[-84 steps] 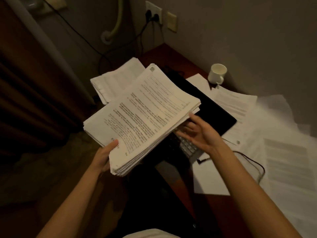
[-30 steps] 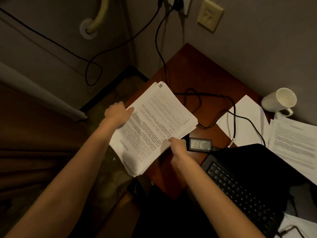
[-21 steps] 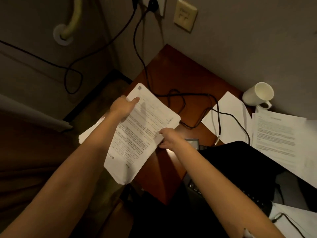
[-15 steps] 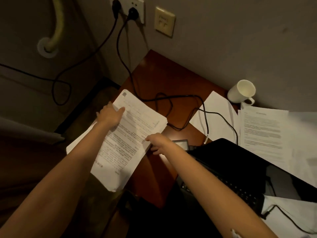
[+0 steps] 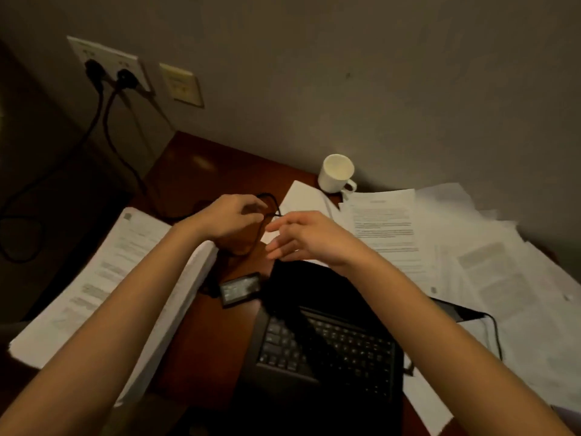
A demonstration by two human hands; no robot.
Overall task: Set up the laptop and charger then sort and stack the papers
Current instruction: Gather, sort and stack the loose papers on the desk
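From the head camera, your left hand (image 5: 234,217) is curled over the thin black charger cable (image 5: 273,205) above the dark red wooden desk (image 5: 201,171); the fingers look pinched on the cord, though blur makes contact uncertain. Your right hand (image 5: 306,239) hovers just beside it with fingers loosely spread, holding nothing, probably ready to take the cord's free length. The black rectangular power brick (image 5: 240,289) lies flat between the hands and the open black laptop (image 5: 327,347), touching the laptop's left corner. The thick white stack of printed papers (image 5: 103,278) sits at the desk's left edge, partly overhanging it, likely parked there to free both hands. Loose white printed sheets (image 5: 456,265) sprawl unsorted to the right, near the white ceramic mug (image 5: 336,173). Two black plugs sit in the white wall socket (image 5: 107,66).
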